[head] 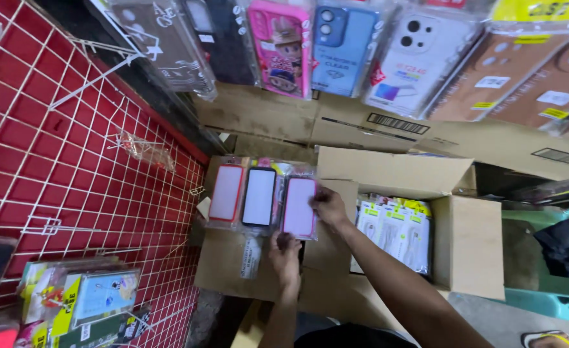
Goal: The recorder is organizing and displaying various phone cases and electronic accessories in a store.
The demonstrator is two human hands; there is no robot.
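Three packaged phone cases lie side by side on a cardboard box flap [226, 264]: a red-edged one [226, 193], a black-edged one [259, 196] and a pink-edged one [299, 207]. My right hand [328, 206] grips the right edge of the pink-edged case. My left hand [285, 254] rests just below the pink-edged and black-edged cases, fingers curled on the packaging's lower edge.
An open cardboard box [468, 248] at right holds several white packaged items [397, 232]. A red wall with a white wire grid [72, 174] and hooks fills the left; packaged cases hang at lower left [81, 296]. More phone cases [342, 48] hang along the top.
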